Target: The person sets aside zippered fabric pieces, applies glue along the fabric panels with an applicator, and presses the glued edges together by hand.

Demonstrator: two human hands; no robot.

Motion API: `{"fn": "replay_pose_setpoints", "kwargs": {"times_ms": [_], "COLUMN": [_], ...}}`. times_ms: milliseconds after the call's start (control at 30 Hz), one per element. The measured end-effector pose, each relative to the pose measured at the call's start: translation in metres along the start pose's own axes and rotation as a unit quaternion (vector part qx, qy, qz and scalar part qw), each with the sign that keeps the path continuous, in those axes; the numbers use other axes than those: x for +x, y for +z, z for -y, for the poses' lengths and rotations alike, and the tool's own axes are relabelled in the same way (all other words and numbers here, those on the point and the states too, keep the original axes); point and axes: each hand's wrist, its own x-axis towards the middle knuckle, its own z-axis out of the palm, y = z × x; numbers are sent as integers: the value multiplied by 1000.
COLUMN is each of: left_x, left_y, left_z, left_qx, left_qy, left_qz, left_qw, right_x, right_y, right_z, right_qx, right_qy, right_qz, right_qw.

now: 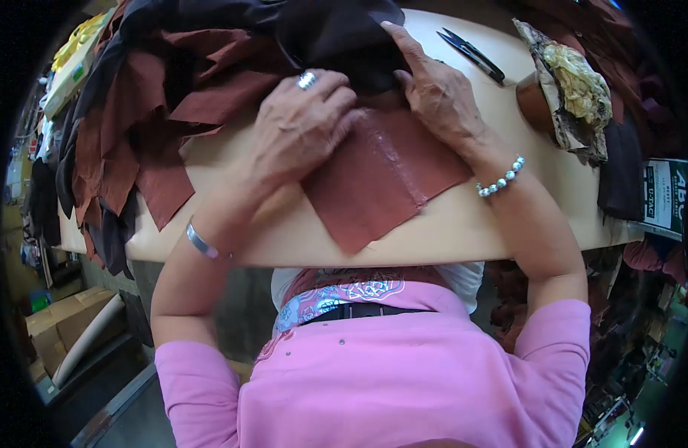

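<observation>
A reddish-brown piece of leather-like cloth (385,183) lies on the table in front of me, with a pale, shiny streak running down its middle. Its upper end meets a dark, nearly black piece of cloth (336,37). My left hand (307,123) is closed, its curled fingers at the brown piece's upper left edge; the fingertips are partly hidden. On the other side my right hand (442,97) has its index finger stretched out and its thumb apart, both touching the dark cloth's right edge. Its remaining fingers hardly show.
Black-handled thread snips (471,56) lie beyond my right hand. A brown container (534,104) with crusted, yellowish material (579,82) stands at the right. Heaped brown and dark cloth pieces (138,97) cover the left side and hang over the table's edge (247,261).
</observation>
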Motion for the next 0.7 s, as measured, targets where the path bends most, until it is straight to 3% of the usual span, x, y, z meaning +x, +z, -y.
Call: {"fn": "replay_pose_setpoints", "kwargs": {"times_ms": [167, 300, 400, 500, 700], "left_x": [-1, -13, -11, -12, -11], "left_y": [13, 8, 6, 10, 10], "left_z": [35, 36, 34, 38, 33], "left_qx": [-26, -6, 0, 8, -18], "left_qy": [-24, -83, -109, -93, -140], "left_qz": [-29, 9, 39, 18, 49], "left_qw": [999, 997, 993, 995, 989], "right_x": [3, 5, 3, 4, 2], "right_y": [6, 8, 18, 17, 10], "right_z": [0, -1, -7, -6, -7], "right_qx": [1, 0, -7, 11, 38], "right_qy": [-19, -15, -46, -53, -17], "right_qz": [-18, 3, -42, -44, 0], "right_qw": [1000, 1000, 998, 998, 999]}}
